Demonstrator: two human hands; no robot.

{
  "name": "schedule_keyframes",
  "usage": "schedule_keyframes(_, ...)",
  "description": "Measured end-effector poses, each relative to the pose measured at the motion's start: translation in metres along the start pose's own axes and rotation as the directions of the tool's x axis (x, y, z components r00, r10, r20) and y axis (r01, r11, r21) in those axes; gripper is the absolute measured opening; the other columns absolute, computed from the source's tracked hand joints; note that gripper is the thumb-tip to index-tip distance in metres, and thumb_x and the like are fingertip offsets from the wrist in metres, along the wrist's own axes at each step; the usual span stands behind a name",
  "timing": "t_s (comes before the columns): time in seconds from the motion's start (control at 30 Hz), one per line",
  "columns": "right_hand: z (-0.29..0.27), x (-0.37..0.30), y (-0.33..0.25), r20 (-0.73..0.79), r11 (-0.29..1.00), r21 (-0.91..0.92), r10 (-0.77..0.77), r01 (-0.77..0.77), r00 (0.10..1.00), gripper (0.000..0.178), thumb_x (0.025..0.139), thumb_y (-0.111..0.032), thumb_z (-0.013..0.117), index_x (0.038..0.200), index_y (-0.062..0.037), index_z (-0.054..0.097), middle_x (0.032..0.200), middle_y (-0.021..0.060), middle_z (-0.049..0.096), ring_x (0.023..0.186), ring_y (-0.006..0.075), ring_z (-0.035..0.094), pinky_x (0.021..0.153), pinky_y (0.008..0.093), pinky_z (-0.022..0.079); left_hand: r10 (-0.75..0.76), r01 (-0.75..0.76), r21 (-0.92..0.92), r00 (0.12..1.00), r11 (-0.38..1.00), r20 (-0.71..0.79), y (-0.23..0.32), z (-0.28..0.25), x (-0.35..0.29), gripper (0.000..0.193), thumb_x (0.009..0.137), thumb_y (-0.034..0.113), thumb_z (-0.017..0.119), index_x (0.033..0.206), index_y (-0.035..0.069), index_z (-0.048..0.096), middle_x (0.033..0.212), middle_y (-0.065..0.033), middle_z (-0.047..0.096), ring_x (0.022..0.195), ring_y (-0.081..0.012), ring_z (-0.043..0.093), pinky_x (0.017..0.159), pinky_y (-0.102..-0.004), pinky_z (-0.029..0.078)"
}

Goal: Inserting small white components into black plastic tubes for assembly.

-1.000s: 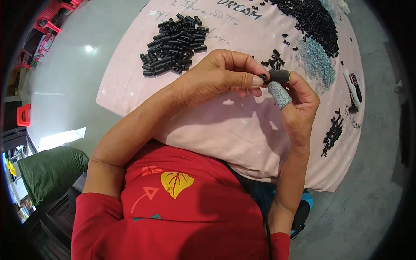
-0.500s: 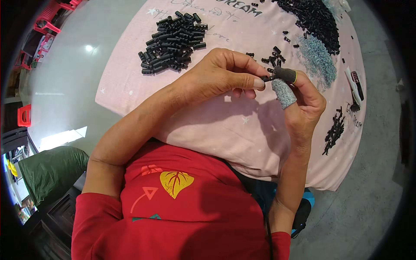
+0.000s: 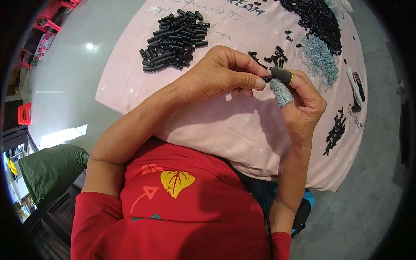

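Thumb and forefinger of my left hand pinch a small black plastic part. From the other side my right hand grips the same part between two covered fingertips. A grey knitted sleeve wraps the right thumb, and a dark cover with a yellow edge sits on the forefinger. The fingers hide most of the part. Just beyond them lie several loose black pieces. Farther left is a heap of short black cylinders.
Pink cloth covers the table. At the far right lie a large black heap of small parts and a pile of small silvery-blue pieces. Thin black pieces lie near the right edge, below a dark handheld object. Red chairs stand at far left.
My hands have drawn slightly closer together around the black part, the right fingertips shifting a little left. The whole view has tilted a little.
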State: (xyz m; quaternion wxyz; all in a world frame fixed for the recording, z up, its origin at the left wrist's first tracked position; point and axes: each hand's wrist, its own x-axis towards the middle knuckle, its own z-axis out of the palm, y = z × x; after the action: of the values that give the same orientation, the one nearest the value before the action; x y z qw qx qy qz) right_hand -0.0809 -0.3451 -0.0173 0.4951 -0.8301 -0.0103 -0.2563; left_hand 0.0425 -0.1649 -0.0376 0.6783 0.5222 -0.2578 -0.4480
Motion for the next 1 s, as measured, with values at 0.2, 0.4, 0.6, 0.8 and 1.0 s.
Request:
schedule_keyframes(0.2,0.0018,0.0002,0.0004,-0.002,1.000,-0.013,0.004,-0.004,1.000,0.021,0.080,0.011,0.069,0.099,0.0037,0.074,0.091,0.0070,0.072,0.078,0.0104,0.064,0.069,0.0229,0.051,0.027,-0.027,0.036,1.000,0.999,-0.013,-0.0034,-0.0011,0.0019,0.020,0.091,0.009,0.078,0.110,0.001,0.076,0.090,-0.0054,0.076,0.071,-0.0056,0.065,0.059,-0.0180,0.050)
schedule_keyframes(0.4,0.0023,0.0014,-0.0019,0.061,0.977,-0.198,-0.064,0.075,0.996,0.020,0.081,0.011,0.068,0.099,0.0042,0.075,0.093,0.0077,0.073,0.079,0.0113,0.066,0.071,0.0231,0.052,0.029,-0.028,0.048,0.999,0.998,-0.027,-0.0051,-0.0039,0.0027,0.018,0.090,0.007,0.077,0.107,0.000,0.076,0.090,-0.0068,0.076,0.070,-0.0070,0.066,0.060,-0.0194,0.051)
schedule_keyframes(0.6,0.0033,0.0022,0.0007,0.036,0.995,0.082,0.052,-0.055,0.998,0.024,0.085,0.010,0.068,0.106,0.0032,0.075,0.099,0.0065,0.072,0.085,0.0098,0.065,0.073,0.0226,0.052,-0.039,0.039,-0.118,0.999,0.992,-0.001,0.0008,-0.0020,0.0031,0.022,0.091,0.008,0.076,0.111,-0.001,0.073,0.091,-0.0105,0.076,0.073,-0.0100,0.069,0.061,-0.0198,0.051)
schedule_keyframes(0.8,0.0051,0.0003,0.0017,0.027,0.998,0.064,0.018,-0.020,0.999,0.029,0.082,0.007,0.073,0.110,0.0014,0.075,0.099,0.0038,0.070,0.080,0.0073,0.060,0.067,0.0211,0.049,-0.083,0.092,-0.234,0.995,0.968,0.047,-0.0002,-0.0076,0.0052,0.023,0.091,0.009,0.077,0.111,0.001,0.072,0.091,-0.0113,0.076,0.075,-0.0121,0.071,0.063,-0.0208,0.051)
schedule_keyframes(1.0,0.0078,0.0014,0.0009,0.037,0.981,-0.183,-0.057,0.063,0.998,0.041,0.073,-0.001,0.082,0.114,-0.0021,0.074,0.100,0.0053,0.069,0.079,0.0108,0.063,0.060,0.0232,0.050,-0.132,0.144,-0.280,0.989,0.949,0.059,-0.0034,-0.0076,0.0067,0.022,0.090,0.008,0.077,0.110,0.002,0.072,0.097,-0.0102,0.076,0.080,-0.0102,0.070,0.067,-0.0204,0.053)
